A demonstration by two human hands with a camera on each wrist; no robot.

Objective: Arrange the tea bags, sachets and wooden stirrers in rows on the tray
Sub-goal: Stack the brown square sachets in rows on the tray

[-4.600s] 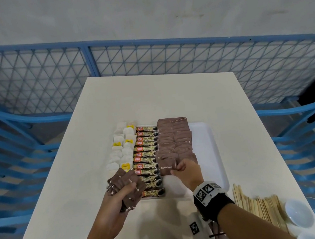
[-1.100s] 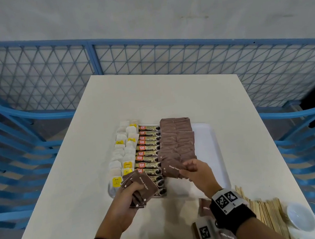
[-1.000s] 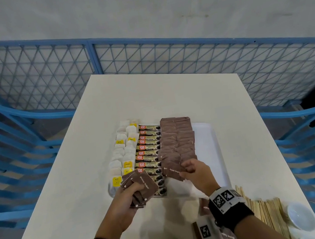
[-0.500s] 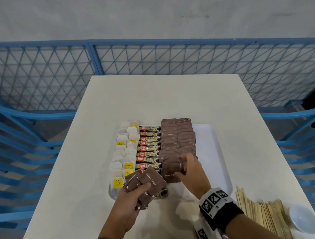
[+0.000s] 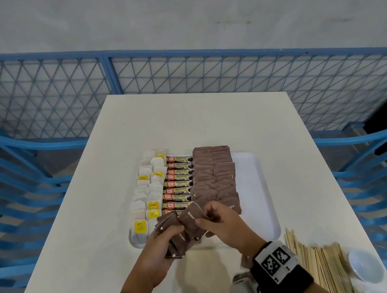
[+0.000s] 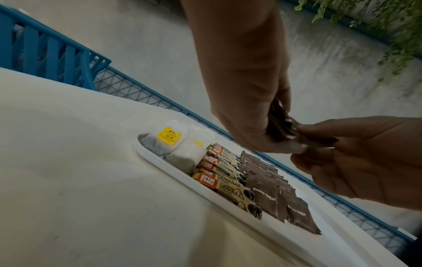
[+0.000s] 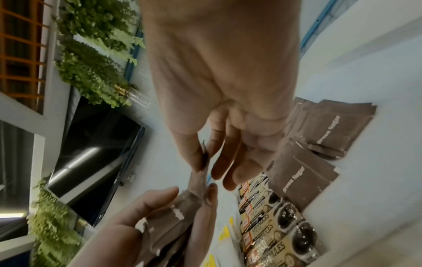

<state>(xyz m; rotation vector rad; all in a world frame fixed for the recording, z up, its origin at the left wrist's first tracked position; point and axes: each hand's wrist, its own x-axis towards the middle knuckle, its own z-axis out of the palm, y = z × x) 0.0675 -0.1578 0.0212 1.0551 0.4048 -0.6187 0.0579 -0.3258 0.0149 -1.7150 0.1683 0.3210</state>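
A white tray (image 5: pixel 252 187) holds a column of tea bags (image 5: pixel 145 201), a row of coffee granule sticks (image 5: pixel 180 185) and a row of brown sugar sachets (image 5: pixel 214 180). My left hand (image 5: pixel 161 246) grips a fanned bundle of brown sugar sachets (image 5: pixel 178 238) over the tray's near edge. My right hand (image 5: pixel 220 224) pinches the top sachet (image 5: pixel 192 216) of that bundle between thumb and forefinger. The pinched sachet (image 7: pixel 203 159) also shows in the right wrist view. The wooden stirrers (image 5: pixel 319 265) lie in a loose pile on the table, right of the tray.
A small white bowl (image 5: pixel 365 266) stands by the stirrers at the table's near right corner. The tray's right strip is bare. Blue mesh fencing (image 5: pixel 178 74) and blue railings surround the white table (image 5: pixel 184 123).
My right hand left the near end of the brown sugar row on the tray and came back left to the bundle, where it now pinches the top sachet. The left hand stayed nearly still.
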